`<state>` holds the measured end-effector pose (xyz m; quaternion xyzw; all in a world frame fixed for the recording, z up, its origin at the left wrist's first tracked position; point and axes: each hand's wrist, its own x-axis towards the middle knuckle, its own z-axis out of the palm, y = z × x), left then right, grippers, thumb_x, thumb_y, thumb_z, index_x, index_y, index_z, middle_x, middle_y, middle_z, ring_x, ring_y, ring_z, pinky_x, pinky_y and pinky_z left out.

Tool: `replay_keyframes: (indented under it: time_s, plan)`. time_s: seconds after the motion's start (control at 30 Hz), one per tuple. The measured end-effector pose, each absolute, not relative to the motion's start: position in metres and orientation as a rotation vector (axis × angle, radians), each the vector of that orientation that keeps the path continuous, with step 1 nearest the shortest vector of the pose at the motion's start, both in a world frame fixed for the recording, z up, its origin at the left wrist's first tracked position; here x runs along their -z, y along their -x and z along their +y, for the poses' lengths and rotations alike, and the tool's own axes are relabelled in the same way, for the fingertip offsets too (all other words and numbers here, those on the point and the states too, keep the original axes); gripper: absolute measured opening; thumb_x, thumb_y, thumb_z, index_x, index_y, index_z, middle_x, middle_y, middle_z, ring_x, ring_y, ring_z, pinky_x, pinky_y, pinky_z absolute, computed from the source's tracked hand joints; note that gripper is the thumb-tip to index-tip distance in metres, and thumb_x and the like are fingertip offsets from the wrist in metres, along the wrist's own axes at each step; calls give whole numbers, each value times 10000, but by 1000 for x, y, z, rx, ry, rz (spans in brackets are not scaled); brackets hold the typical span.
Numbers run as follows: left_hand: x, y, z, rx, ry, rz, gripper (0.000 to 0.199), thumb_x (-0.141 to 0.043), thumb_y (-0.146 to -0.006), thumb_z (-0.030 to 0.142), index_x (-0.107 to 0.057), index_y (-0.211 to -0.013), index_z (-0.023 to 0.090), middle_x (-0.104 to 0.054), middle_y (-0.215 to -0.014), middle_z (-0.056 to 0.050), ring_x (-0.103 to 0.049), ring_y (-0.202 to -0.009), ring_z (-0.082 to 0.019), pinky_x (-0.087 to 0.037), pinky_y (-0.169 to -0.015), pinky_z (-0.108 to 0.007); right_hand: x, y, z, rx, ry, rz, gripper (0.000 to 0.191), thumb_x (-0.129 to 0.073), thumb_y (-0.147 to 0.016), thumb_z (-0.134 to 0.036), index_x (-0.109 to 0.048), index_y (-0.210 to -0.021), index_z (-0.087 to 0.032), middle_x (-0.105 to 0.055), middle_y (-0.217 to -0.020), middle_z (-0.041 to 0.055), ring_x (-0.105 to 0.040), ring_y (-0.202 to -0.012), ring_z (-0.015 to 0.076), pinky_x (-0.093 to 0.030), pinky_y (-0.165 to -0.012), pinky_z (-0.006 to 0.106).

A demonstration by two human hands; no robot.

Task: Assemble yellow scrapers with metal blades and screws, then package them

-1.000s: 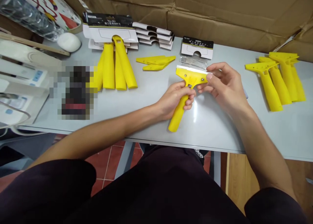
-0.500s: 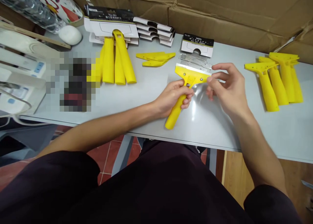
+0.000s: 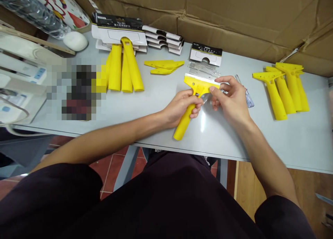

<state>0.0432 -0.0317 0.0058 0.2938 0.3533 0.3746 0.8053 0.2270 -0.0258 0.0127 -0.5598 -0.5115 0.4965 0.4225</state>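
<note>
A yellow scraper with a metal blade along its head is held over the table, its handle pointing down and left. My left hand is wrapped round the neck of the scraper. At the right end of the head, my right hand pinches the scraper with thumb and forefinger. Clear-wrapped blades lie just beyond the scraper, below a black and white card. Several yellow flat pieces lie to the left.
Several yellow scraper handles lie at the right. More handles rest by printed cards at the left. A clear-handled screwdriver lies beyond my right hand. Cardboard stands along the table's back edge. A bottle is at upper left.
My right thumb and forefinger have closed on the right end of the scraper head. The view has shifted slightly, and the screwdriver now shows beside my right hand.
</note>
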Motion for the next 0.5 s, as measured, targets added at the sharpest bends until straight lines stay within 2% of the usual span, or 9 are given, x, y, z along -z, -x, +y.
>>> replay_keyframes:
  time_s: [0.13,0.23,0.37,0.47,0.5]
  plan:
    - [-7,-42,-31,-815,-582,735,225,-720,-802,100,-523,-717,168,-556,-667,17,-480,-496,-54,-351,-438,-186,-18,-237,-24,-1110,1422,-1352,388,-780,-890,-648,-582,-1000,-332,-648,-881,-14,-586,-537,158,-485,-431,336]
    - [-7,-41,-31,-816,-562,737,223,-704,-815,89,-518,-726,171,-543,-664,23,-467,-492,-52,-340,-440,-186,-30,-255,-23,-822,1467,-1444,277,-746,-937,-552,-619,-937,-306,-691,-898,12,-606,-567,170,-508,-479,353]
    - [-4,-41,-30,-829,-568,718,235,-732,-813,104,-522,-734,173,-531,-660,29,-466,-497,-54,-338,-442,-188,-45,-302,-19,-170,1688,-1709,62,-711,-914,-318,-712,-917,-256,-757,-869,47,-712,-714,207,-570,-704,376]
    - [-1,-41,-30,-839,-581,690,256,-763,-802,121,-523,-730,172,-529,-659,31,-467,-504,-53,-339,-441,-185,-47,-342,-13,64,1931,-1809,145,-722,-885,-336,-730,-1004,-254,-760,-830,26,-691,-671,200,-560,-854,417]
    - [-1,-41,-29,-842,-582,684,250,-763,-804,121,-528,-732,169,-532,-663,29,-468,-508,-53,-341,-441,-184,-46,-353,-12,87,2014,-1866,131,-723,-886,-354,-717,-974,-256,-761,-815,26,-688,-675,209,-543,-908,449]
